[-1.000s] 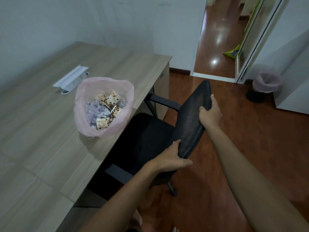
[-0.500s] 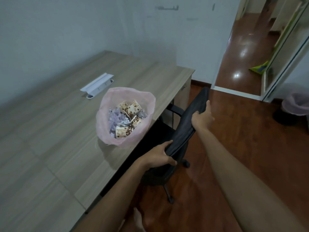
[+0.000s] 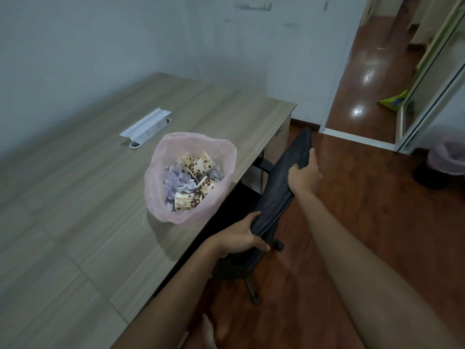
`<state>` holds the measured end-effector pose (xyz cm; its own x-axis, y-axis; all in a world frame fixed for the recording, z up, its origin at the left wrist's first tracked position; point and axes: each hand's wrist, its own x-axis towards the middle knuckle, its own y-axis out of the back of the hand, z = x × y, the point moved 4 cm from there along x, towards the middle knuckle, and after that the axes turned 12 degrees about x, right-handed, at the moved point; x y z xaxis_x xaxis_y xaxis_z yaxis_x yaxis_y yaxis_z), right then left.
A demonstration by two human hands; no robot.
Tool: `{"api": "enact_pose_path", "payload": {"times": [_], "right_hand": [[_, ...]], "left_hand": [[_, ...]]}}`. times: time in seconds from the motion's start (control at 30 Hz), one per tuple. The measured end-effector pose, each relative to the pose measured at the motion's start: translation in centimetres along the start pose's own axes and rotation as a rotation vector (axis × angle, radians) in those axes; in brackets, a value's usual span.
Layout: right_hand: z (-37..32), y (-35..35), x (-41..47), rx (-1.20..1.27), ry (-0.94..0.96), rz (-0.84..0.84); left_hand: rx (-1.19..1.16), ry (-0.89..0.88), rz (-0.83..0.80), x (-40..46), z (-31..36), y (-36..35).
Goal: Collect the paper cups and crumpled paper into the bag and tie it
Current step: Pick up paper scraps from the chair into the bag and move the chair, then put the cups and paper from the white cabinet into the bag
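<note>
Both hands grip the backrest of the black mesh office chair (image 3: 281, 182), the left hand (image 3: 241, 238) at its near edge and the right hand (image 3: 304, 173) near its top; a hard shove could knock the table (image 3: 75, 222) and tip the untied, open-mouthed pink plastic bag (image 3: 191, 177) near its edge, spilling the bean-printed paper cups (image 3: 198, 170) and pale crumpled paper (image 3: 176, 180). The chair seat is under the table, and the bag's lower contents are hidden

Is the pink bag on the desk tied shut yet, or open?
Open. The pink bag stands on the desk with its mouth spread wide, paper cups and crumpled paper visible inside; no knot.
</note>
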<state>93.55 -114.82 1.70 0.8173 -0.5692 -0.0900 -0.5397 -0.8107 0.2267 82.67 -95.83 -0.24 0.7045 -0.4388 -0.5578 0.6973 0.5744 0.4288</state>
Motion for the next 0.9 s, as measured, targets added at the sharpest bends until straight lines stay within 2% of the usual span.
{"api": "enact_pose_path", "payload": {"times": [0.1,0.2,0.3,0.37,0.43,0.53,0.67,0.77,0.9], "right_hand": [[-0.4,0.0,-0.4,-0.128,0.029,-0.01],[-1.0,-0.2,-0.5,-0.442,0.114,-0.05],[-2.7,-1.4,-1.2,-0.716,0.33,-0.085],[-3.7,-3.2,-1.9,-0.712,0.445,-0.156],[-4.6,-5.6,-2.9,-0.63,0.468,-0.253],[-4.4,-9.6,-3.9,-0.535,0.279,-0.402],[-2.0,-14.3,-5.4,-0.572,-0.055,-0.591],[-0.3,-16.9,-6.2,-0.54,-0.253,-0.562],[1.9,-18.8,-6.3,-0.448,-0.383,-0.445]], "left_hand": [[-0.003,-0.005,0.008,-0.1,-0.3,0.3],[0.053,-0.016,0.014,-0.1,-0.6,0.9],[0.152,-0.043,-0.042,0.0,-0.9,2.1],[0.172,-0.07,-0.038,-0.1,-0.9,3.6],[0.158,-0.089,0.056,0.3,-1.3,6.3],[0.146,-0.092,0.313,0.9,-2.3,11.7],[0.272,-0.07,0.73,0.4,-3.6,19.3],[0.469,-0.071,1.036,-0.9,-4.1,24.0],[0.573,0.049,1.219,-1.3,-5.9,28.5]]}}
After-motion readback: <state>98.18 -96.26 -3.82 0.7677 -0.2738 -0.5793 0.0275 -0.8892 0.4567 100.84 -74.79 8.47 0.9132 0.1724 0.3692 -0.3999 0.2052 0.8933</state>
